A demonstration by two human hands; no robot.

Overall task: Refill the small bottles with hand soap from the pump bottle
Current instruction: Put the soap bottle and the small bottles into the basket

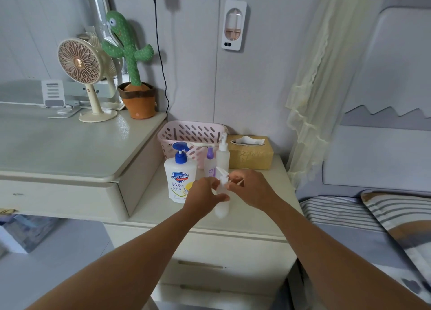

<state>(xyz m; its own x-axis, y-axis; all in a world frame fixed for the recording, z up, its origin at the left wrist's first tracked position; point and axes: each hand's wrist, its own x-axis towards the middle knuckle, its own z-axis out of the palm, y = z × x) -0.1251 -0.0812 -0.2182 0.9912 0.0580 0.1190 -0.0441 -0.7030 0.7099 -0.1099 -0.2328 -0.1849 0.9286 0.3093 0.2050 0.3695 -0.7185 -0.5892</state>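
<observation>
Hands were together above the nightstand [256,207]. The left hand [201,194] had its fingers curled around the upper body of a small clear bottle [221,208] and held it firmly, with the thumb across the front. The right hand [250,189] was at the neck of the same bottle, and its fingertips pinched just under the white spray head [221,173]. I could not tell if the head was tight or loose on the neck, or if the bottle's base touched the nightstand. The bottle leaned a little. Just to the left of the left hand stood the pump bottle [179,181], white with a blue pump, upright on the nightstand. Behind the hands stood a purple bottle [210,164] and, touching or almost touching it, a tall white bottle [223,157]. Further back were a pink basket [193,132] and a tissue box [250,155], side by side at the wall. On the desk [70,151] at the left stood a cactus toy [130,53] and a fan [78,61].
</observation>
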